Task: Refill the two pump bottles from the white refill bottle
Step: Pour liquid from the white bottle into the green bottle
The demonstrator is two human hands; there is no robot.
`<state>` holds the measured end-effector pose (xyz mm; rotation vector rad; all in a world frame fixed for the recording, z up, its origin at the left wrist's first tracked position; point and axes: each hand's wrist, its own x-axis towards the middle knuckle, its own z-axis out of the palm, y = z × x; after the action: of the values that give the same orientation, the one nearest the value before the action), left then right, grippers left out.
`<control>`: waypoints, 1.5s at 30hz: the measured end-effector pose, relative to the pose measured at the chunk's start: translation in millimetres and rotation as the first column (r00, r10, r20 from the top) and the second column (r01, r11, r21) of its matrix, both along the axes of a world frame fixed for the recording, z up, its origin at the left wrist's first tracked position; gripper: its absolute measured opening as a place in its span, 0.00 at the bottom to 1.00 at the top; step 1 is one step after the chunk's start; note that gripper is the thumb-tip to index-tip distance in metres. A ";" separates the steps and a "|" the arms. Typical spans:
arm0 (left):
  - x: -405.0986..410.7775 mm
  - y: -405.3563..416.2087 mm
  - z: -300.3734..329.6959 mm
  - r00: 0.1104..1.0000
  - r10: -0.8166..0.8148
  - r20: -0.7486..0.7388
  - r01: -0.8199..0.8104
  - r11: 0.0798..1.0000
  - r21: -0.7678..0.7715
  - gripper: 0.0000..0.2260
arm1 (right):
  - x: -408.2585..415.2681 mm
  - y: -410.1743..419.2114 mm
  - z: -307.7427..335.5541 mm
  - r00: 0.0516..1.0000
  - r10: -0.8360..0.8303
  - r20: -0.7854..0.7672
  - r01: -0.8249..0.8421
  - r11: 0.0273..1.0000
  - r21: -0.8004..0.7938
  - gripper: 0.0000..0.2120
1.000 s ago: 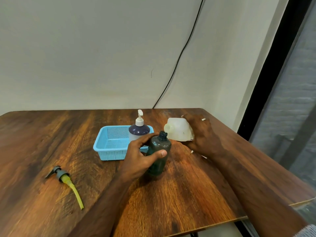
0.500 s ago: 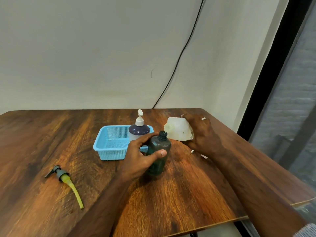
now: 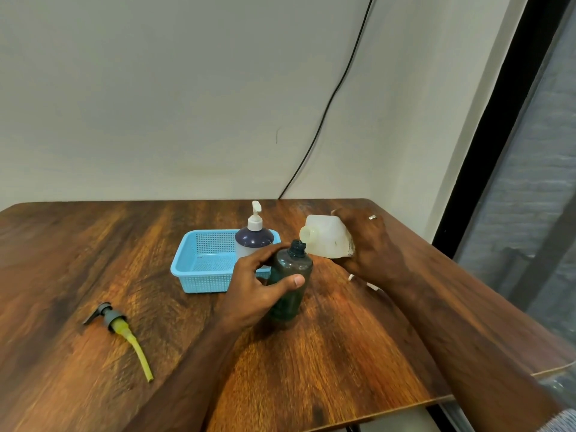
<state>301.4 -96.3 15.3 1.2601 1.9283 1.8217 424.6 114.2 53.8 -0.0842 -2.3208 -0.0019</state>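
**Refill bottle tipped at the open neck of the dark green bottle**

Near the middle of the wooden table, slightly toward its right edge: dark green pump bottle, upright, pump removed, threaded neck open. Gripped around the body by the left hand, thumb across the near face, fingers curled round the far side.

Just right of that neck: white refill bottle, tilted onto its side and held off the table, open spout pointing left and sitting right beside the rim of the green bottle's neck. Cannot tell whether spout and neck touch, nor whether any liquid runs. Held from the rear by the right hand, fingers wrapped over its top and far end, a ring on one finger. Something small and white on the table partly hidden beneath that wrist; too little visible to name.

Toward the far edge, left of the two hands: light blue perforated basket. At the basket's right end, second pump bottle, upright, dark purple shoulder, pale body, white pump head still fitted. Partly hidden by the left hand's fingers; cannot tell whether standing inside the basket or just against it.

Near the left edge, well apart from everything else: removed pump, lying flat, grey head pointing left, yellowish collar and dip tube trailing toward the near edge.

Behind the table: plain wall, a black cable running down to the far edge.
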 end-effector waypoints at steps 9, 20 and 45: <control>-1.2 0.8 -1.1 1.000 -0.004 0.003 0.004 1.000 0.017 0.21 | -1.0 0.6 1.3 1.000 -0.005 0.012 0.005 1.000 0.006 0.35; -1.8 0.3 -0.8 1.000 -0.022 0.002 0.022 1.000 0.017 0.22 | 1.6 1.2 1.5 1.000 0.007 -0.009 -0.006 0.999 0.051 0.35; -0.9 -1.4 -1.0 0.999 -0.045 -0.010 0.045 0.997 0.062 0.23 | 3.6 -1.9 4.8 1.000 -0.002 -0.015 0.003 0.996 0.084 0.35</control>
<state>300.5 -97.6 14.4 1.3220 1.8457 1.8703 428.3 112.3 58.6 -0.0445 -2.3022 -0.0997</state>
